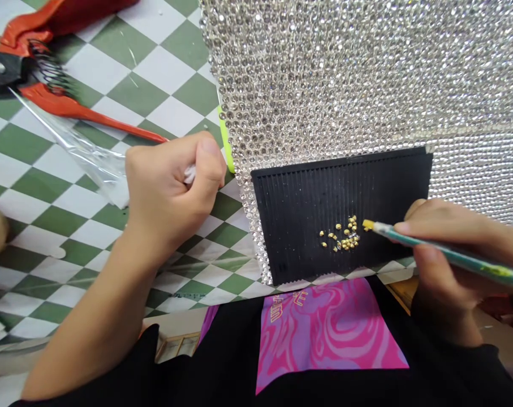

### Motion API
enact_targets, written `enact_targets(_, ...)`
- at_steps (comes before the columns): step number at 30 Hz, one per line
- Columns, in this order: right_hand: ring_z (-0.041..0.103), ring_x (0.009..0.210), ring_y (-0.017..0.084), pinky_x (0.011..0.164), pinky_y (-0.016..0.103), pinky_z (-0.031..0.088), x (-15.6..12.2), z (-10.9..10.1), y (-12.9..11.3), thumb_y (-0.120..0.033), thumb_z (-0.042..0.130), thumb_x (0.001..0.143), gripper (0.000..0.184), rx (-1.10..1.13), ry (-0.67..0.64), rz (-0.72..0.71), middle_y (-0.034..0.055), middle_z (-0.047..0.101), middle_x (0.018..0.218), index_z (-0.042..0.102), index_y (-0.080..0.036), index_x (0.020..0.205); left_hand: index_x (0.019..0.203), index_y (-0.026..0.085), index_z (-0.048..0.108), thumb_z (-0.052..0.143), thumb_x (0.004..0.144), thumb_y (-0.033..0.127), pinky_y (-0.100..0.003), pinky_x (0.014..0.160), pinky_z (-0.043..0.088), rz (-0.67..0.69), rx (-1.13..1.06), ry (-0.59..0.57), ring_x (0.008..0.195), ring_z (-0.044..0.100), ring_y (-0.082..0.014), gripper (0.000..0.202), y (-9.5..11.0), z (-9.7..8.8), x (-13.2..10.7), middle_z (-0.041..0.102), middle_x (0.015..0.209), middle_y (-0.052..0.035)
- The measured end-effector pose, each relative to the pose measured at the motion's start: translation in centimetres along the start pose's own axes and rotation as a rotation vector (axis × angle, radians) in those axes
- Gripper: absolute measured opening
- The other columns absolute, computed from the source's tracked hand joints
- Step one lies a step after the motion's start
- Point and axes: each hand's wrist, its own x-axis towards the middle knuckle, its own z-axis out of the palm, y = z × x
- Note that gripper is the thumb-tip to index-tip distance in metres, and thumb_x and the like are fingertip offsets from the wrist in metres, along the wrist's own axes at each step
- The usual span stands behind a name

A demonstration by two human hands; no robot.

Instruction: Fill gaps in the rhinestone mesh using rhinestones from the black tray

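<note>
My right hand point(447, 243) grips a green pencil-like stick point(455, 254) with a yellow tip. The tip hovers at or touches the small gold rhinestones point(349, 244) scattered on a black ribbed tray point(298, 209); which of the two I cannot tell. My left hand point(175, 192) is closed in a fist left of the tray, and a bit of something white point(190, 174) shows between thumb and fingers, too hidden to name. Beneath the tray's upper part lies a sheet covered in silver rhinestones point(358, 73).
Red-handled pruning shears point(52, 102) lie at the upper left beside a clear plastic bag point(90, 158). A green-and-white checkered cloth point(154, 62) covers the table. A yellow-green strip point(226, 141) shows at the sheet's left edge.
</note>
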Motion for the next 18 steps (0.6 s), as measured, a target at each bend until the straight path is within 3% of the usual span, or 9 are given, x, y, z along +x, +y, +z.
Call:
enact_targets(5,0.055,0.06,0.012,0.051,0.029,0.043,-0.3,2.1,-0.3,-0.006,0.056,0.078,0.022,-0.036,0.09,-0.065,0.0009,0.058,0.067,0.067,-0.019,0.092,0.053,0.016,0.046,0.04,0.097,0.023,-0.017,0.044,0.023,0.006,0.01,0.006,0.04,0.031,0.0018,0.044,0.0,0.1,0.0,0.037,0.043,0.0077)
enact_targets(12,0.056,0.059,0.012,0.051,0.03,0.045,0.0,2.2,0.7,-0.001,0.059,0.073,0.034,0.075,0.047,-0.153,0.0001,0.061,0.072,0.069,-0.017,0.101,0.054,0.017,0.045,0.039,0.098,0.024,-0.017,0.046,0.023,-0.028,0.023,-0.007,0.041,0.03,0.0014,0.045,0.1,0.0,0.0,0.037,0.045,0.0074)
enact_targets(18,0.057,0.055,0.011,0.046,0.029,0.047,0.4,2.2,0.8,-0.004,0.06,0.074,0.036,0.04,0.014,-0.185,-0.0019,0.061,0.07,0.069,-0.022,0.103,0.052,0.017,0.046,0.041,0.095,0.021,-0.018,0.041,0.023,0.033,-0.017,0.014,0.037,0.03,0.0009,0.043,0.0,0.2,0.2,0.038,0.042,0.0075)
